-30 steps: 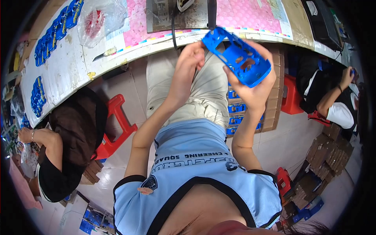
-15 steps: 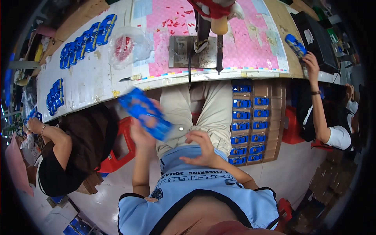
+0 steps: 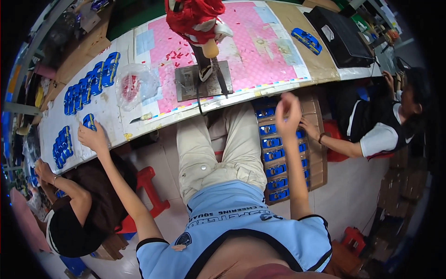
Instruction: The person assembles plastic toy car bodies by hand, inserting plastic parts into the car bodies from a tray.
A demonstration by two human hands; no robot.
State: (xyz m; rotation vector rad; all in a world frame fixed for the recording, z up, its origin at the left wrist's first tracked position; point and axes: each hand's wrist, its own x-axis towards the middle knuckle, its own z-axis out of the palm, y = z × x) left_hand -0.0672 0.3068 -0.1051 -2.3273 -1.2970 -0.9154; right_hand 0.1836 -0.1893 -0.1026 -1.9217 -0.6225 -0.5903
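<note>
My left hand [image 3: 93, 137] is at the left part of the table, its fingers closed on a blue toy car [image 3: 88, 122] at the tabletop. Beyond that hand lies a slanting row of similar blue cars [image 3: 83, 95], with a shorter row [image 3: 62, 146] to its left. On the right, my right hand [image 3: 288, 116] is raised over a cardboard tray [image 3: 318, 174] of blue cars. Its fingers are loosely bent and somewhat apart, slightly blurred, with nothing visible in them. One single blue car [image 3: 306, 41] rests at the table's far right.
A press-like tool wrapped in red cloth [image 3: 195, 21] stands on a metal plate [image 3: 186, 86]. Nearby are a plastic bag of red pieces [image 3: 132, 88], a cutter knife [image 3: 141, 118] and a black box [image 3: 337, 42]. A co-worker's hand [image 3: 310, 129] reaches to the tray; another person sits left.
My left hand has carried a blue car from above my lap to the left tabletop. My right hand has moved right, over the tray. The right co-worker has let go of the single car.
</note>
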